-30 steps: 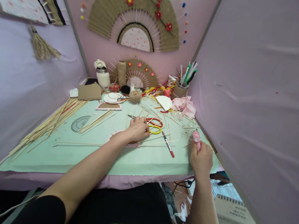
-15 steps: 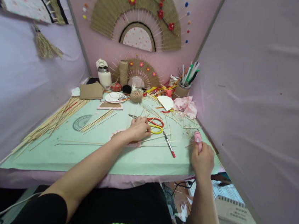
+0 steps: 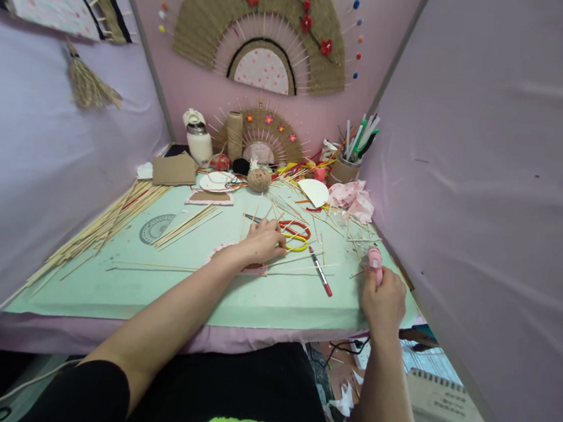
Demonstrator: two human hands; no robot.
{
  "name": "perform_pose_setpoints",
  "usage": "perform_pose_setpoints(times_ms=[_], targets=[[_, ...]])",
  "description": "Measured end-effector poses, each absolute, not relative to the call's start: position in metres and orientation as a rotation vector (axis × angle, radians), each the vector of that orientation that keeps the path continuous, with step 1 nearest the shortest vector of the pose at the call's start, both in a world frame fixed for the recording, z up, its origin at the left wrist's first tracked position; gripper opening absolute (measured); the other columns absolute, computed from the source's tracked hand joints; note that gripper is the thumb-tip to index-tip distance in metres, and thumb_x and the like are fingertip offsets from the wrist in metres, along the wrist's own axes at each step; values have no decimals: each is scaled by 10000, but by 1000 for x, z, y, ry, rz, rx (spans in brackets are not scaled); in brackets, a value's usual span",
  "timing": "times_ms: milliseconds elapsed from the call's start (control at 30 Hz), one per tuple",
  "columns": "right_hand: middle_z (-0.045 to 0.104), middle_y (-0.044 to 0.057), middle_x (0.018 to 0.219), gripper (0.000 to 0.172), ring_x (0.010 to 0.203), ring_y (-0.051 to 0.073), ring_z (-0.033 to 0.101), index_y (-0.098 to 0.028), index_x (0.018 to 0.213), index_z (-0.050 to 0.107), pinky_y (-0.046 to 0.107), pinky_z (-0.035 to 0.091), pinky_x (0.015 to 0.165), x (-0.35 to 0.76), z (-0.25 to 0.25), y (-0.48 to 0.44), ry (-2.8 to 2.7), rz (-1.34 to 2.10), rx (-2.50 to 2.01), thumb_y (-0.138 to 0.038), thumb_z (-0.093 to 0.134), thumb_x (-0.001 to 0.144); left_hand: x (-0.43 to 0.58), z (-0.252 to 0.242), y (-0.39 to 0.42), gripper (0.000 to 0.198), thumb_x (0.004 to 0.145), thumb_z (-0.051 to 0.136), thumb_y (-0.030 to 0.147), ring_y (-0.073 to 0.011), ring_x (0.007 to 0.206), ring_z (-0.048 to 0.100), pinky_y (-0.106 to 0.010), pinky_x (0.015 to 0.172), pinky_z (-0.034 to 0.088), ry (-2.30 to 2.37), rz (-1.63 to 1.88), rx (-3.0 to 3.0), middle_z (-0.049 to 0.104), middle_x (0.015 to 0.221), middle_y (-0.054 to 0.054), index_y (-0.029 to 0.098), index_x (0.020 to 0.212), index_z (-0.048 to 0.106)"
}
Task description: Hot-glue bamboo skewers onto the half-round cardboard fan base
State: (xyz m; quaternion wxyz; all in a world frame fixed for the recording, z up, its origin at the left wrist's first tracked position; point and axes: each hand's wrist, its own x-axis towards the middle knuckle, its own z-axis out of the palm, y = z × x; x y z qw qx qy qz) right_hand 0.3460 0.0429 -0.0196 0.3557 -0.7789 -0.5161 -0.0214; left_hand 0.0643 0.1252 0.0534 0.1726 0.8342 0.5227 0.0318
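My right hand (image 3: 385, 302) is wrapped round a pink hot glue gun (image 3: 375, 261) at the table's right side. My left hand (image 3: 265, 240) rests over the middle of the table with its fingers curled down. What is under those fingers is hidden. Beneath the left wrist lies a half-round cardboard piece with a pink patterned edge (image 3: 257, 271), mostly covered by the arm. Thin sticks (image 3: 301, 259) stick out to either side of it. Scissors with red and yellow handles (image 3: 298, 244) lie just beyond the left hand, and a red-capped marker (image 3: 322, 274) is between the hands.
Long sticks (image 3: 93, 228) lie in a bundle at the left, near a protractor (image 3: 156, 228). Along the back stand a white bottle (image 3: 199, 143), a twine spool (image 3: 234, 133), a twine ball (image 3: 259, 179) and a pot of glue sticks (image 3: 345, 171). Fabric walls enclose the table on three sides.
The whole view has shifted very slightly. Both hands keep the same places and the glue gun stays in my right hand.
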Motion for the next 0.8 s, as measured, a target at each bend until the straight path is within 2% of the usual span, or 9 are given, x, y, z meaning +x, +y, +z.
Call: perform_pose_setpoints(times_ms=[200, 333, 433, 567, 800], targets=[[606, 162, 935, 550, 931, 306, 497, -181, 954, 631, 396, 364, 782, 348, -23, 44, -1341, -88, -1991, -606, 282, 943, 63, 51, 126, 232, 882, 585, 420, -298, 1192, 421, -451, 977, 347, 1473, 119, 2372, 540, 1198, -78, 263, 962, 736], [606, 158, 919, 563, 916, 305, 500, -180, 951, 628, 399, 367, 785, 348, -23, 44, -1354, -113, -1984, -614, 270, 944, 51, 57, 128, 218, 902, 561, 382, -271, 1174, 440, -422, 994, 344, 1425, 193, 2388, 552, 1201, -61, 273, 984, 730], [609, 161, 923, 566, 912, 305, 500, -181, 948, 626, 402, 368, 788, 347, -23, 44, -1348, -119, -1985, -614, 262, 944, 36, 64, 131, 214, 874, 614, 325, -257, 1209, 441, -402, 1023, 322, 1227, 180, 2462, 560, 1283, -25, 327, 1054, 732], [612, 173, 939, 571, 921, 311, 501, -178, 939, 628, 409, 368, 792, 346, -22, 44, -1341, -114, -1989, -620, 265, 938, 22, 70, 133, 339, 852, 634, 242, -261, 1262, 418, -397, 1054, 298, 1045, 114, 2519, 504, 1482, 49, 394, 1143, 718], [599, 163, 926, 573, 942, 319, 499, -178, 954, 624, 409, 371, 791, 346, -21, 43, -1342, -85, -2007, -627, 269, 934, 23, 71, 133, 385, 854, 656, 269, -252, 1293, 406, -368, 1039, 308, 954, -26, 2541, 501, 1506, 86, 438, 1198, 686]])
